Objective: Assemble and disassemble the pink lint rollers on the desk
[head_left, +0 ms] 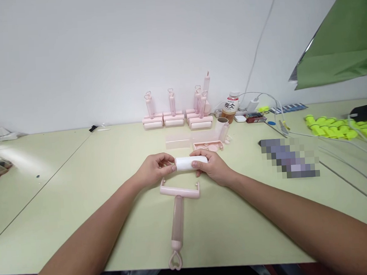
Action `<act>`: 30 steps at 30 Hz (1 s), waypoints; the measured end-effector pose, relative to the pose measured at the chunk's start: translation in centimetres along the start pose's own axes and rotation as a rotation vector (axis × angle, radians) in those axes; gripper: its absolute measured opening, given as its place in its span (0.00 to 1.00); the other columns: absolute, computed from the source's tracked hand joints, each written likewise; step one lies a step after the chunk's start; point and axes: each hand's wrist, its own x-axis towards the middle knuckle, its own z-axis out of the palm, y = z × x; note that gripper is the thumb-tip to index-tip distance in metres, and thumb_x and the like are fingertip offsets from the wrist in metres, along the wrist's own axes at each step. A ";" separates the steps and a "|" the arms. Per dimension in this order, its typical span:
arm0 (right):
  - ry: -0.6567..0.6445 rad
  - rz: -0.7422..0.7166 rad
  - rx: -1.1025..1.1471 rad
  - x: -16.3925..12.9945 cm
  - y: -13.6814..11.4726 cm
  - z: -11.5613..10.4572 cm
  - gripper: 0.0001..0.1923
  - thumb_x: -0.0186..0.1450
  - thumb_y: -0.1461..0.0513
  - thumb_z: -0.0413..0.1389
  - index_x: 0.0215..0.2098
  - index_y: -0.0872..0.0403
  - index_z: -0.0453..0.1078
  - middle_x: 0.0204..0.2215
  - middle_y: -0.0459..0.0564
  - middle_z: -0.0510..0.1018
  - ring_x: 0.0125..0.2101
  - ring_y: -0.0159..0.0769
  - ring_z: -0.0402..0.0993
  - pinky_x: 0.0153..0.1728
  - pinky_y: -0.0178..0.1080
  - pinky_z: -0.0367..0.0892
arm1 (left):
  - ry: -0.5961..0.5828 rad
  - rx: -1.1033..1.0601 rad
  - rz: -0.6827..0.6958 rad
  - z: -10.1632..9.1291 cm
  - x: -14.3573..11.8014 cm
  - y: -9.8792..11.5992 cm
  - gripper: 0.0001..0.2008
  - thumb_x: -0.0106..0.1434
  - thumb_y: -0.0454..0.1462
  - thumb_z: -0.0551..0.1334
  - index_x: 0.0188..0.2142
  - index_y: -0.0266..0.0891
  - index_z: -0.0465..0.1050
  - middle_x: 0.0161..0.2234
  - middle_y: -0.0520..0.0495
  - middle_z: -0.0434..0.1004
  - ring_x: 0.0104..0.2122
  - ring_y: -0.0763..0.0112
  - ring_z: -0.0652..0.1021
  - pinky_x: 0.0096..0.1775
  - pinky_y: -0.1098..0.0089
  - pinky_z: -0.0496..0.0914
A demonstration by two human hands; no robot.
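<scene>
A white lint roller refill lies crosswise between my hands, above the table. My left hand is closed, thumb and fingers at the roll's left end. Wrapped round its right end is my right hand. Just below, a pink lint roller handle lies on the table, its frame facing the roll and its heart-shaped loop toward me. Behind my hands is an open pink case with small round pink parts in it. A cardboard-cored roll stands close by.
Several pink lint rollers stand in a row by the wall. To their right are a drink bottle, white cables and many yellow pieces. A blurred-out dark object lies at right on the green table.
</scene>
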 end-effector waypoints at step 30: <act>0.104 0.166 0.404 0.2 -0.7 1.0 0.16 0.56 0.69 0.56 0.41 0.55 0.78 0.47 0.52 0.77 0.42 0.42 0.75 0.47 0.49 0.76 | 0.155 0.290 0.049 -0.2 0.9 -0.9 0.21 0.58 0.49 0.62 0.47 0.41 0.74 0.40 0.47 0.79 0.39 0.64 0.76 0.41 0.67 0.70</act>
